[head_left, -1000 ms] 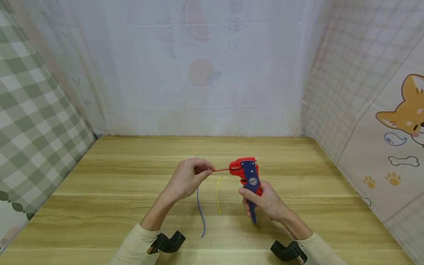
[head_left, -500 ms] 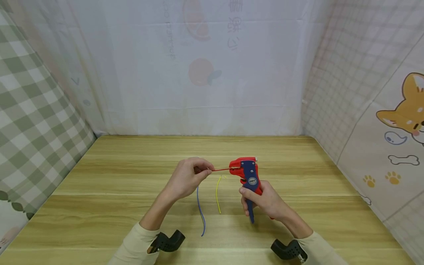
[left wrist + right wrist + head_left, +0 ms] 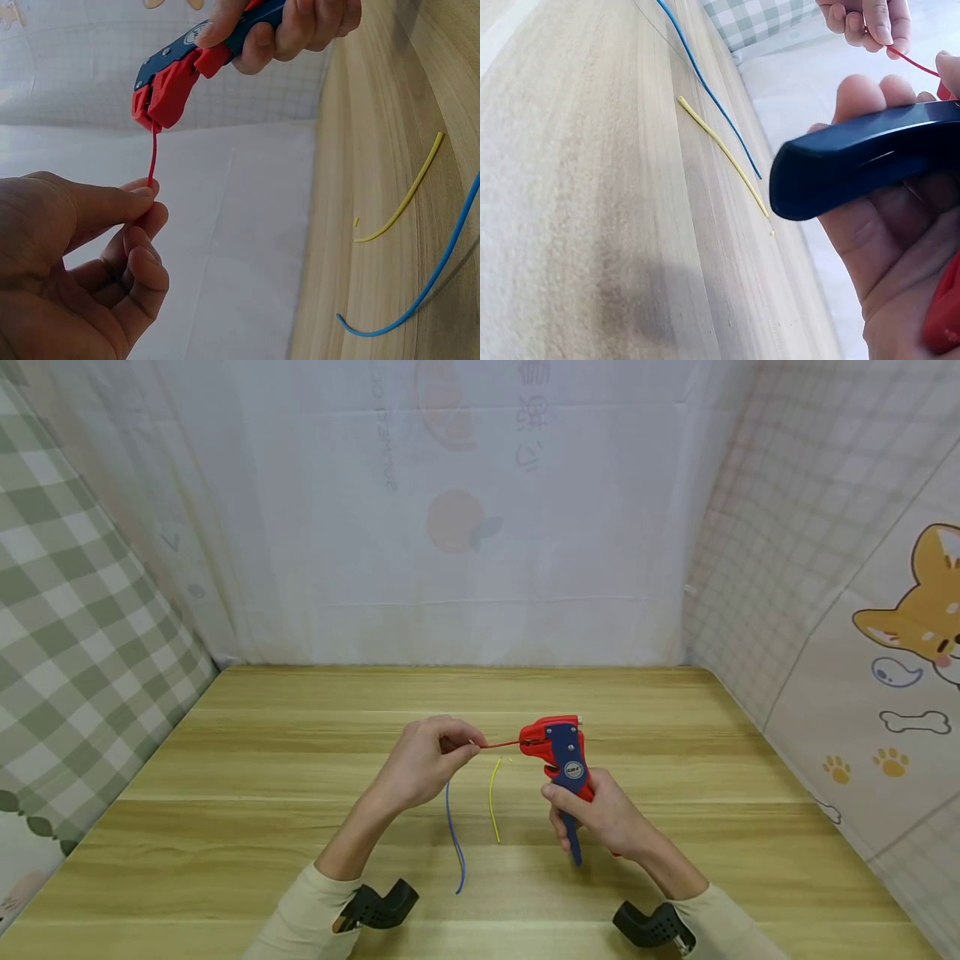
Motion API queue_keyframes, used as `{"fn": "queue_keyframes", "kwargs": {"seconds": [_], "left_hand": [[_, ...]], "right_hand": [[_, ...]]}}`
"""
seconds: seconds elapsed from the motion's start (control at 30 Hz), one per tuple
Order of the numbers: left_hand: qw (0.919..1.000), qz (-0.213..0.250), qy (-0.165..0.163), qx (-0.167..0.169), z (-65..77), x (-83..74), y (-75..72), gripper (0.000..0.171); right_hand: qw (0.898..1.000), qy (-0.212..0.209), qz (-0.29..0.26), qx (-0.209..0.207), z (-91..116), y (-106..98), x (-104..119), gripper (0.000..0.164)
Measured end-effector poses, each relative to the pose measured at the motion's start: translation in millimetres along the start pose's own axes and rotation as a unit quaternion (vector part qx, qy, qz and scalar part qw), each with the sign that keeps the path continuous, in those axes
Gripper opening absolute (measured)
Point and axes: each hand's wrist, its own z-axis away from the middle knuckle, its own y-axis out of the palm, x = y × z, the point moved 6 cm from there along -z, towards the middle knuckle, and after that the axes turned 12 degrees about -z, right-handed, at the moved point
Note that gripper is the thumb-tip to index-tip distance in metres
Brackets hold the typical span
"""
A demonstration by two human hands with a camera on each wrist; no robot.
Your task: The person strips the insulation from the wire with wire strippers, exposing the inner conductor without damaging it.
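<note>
My left hand (image 3: 429,762) pinches a red wire (image 3: 154,156) between thumb and index finger, the other fingers loosely curled. The wire's far end runs into the red jaws of a wire stripper (image 3: 564,752), a red and dark blue pistol-shaped tool. My right hand (image 3: 600,814) grips the stripper's handles, with the dark blue handle (image 3: 855,154) large in the right wrist view. Inside the jaws the wire's tip is hidden. Both hands and the tool are above the table, the stripper's nose pointing left toward my left hand.
On the wooden table (image 3: 262,827) below lie a blue wire (image 3: 456,847) and a shorter yellow wire (image 3: 492,806). A tiny yellow scrap (image 3: 355,222) sits by the yellow wire's far end. Printed white cloth (image 3: 480,635) borders the back, and a green checked cloth (image 3: 90,610) the left.
The stripper's dark blue handle swings slightly left, then back to the right. My left hand and the red wire stay almost in place.
</note>
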Motion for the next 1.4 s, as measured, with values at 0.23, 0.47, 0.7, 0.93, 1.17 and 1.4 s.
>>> {"fn": "queue_keyframes", "kwargs": {"seconds": [0.23, 0.47, 0.7, 0.93, 1.17, 1.4], "left_hand": [[1.0, 0.003, 0.0, 0.004, -0.3, -0.3, 1.9, 0.012], [0.9999, 0.007, -0.008, 0.014, 0.1, 1.4, 3.4, 0.013], [0.9997, 0.008, -0.022, 0.011, -0.5, 3.5, 2.4, 0.011], [0.9986, -0.006, -0.05, 0.018, -1.4, 8.4, 4.0, 0.008], [0.9942, -0.014, -0.085, 0.066, -1.5, 18.1, 13.1, 0.008], [0.9905, -0.007, -0.109, 0.084, -3.0, 28.4, 21.8, 0.009]], "right_hand": [[0.998, 0.014, 0.029, -0.046, 1.3, -3.2, -1.4, 0.035], [0.996, 0.03, 0.029, -0.074, 3.5, -5.0, -2.0, 0.027], [1.0, -0.002, -0.007, -0.007, 1.9, -2.2, 0.8, 0.022], [1.0, 0.003, -0.003, -0.013, 2.1, -9.0, 0.6, 0.019], [0.999, 0.008, -0.001, -0.037, 2.2, -15.0, 4.0, 0.02], [0.999, 0.013, 0.001, -0.036, 0.0, -14.7, 4.5, 0.037]]}}
